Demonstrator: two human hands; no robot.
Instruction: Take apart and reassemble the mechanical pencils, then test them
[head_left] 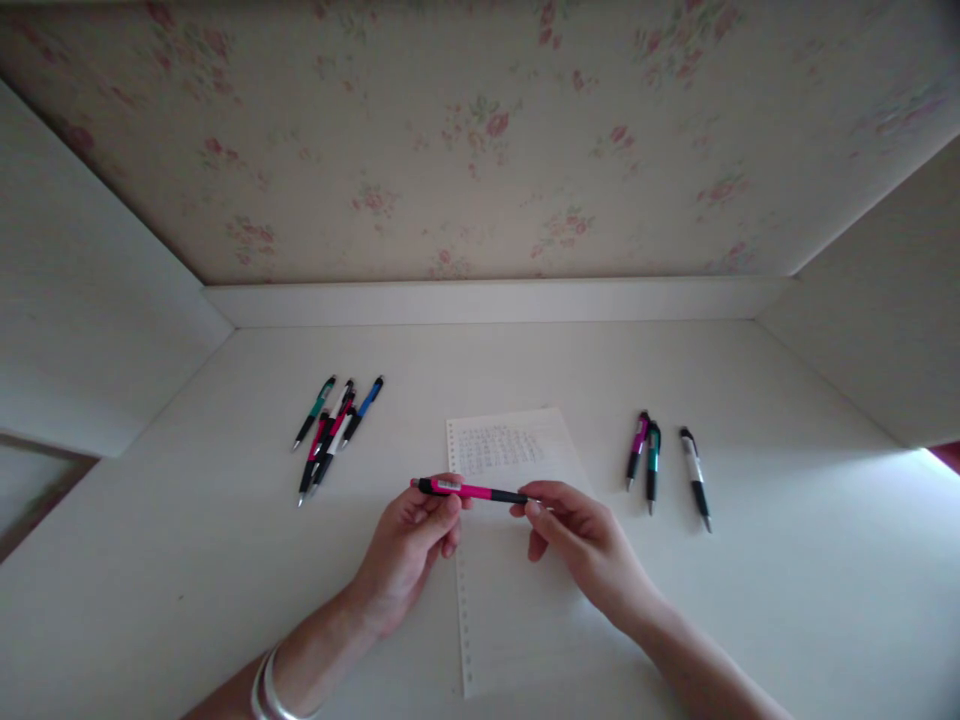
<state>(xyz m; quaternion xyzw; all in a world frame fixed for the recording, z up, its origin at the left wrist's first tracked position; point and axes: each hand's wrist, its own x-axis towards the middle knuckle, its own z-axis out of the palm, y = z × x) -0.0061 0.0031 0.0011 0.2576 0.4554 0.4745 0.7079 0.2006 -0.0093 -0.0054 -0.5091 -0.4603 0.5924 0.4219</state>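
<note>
Pink pen (472,491) lies nearly level above the sheet of paper (517,620), tip to the right. My left hand (409,545) pinches its clip end; my right hand (585,550) pinches it by the tip. It looks whole, and is not set down with either group. Farther left sits a loose pile of pens (327,448); at right lie a purple pen (638,445), a teal pen (653,462) and a white pen (696,478). Handwriting (502,448) covers the sheet's far part; I judge the work partway.
</note>
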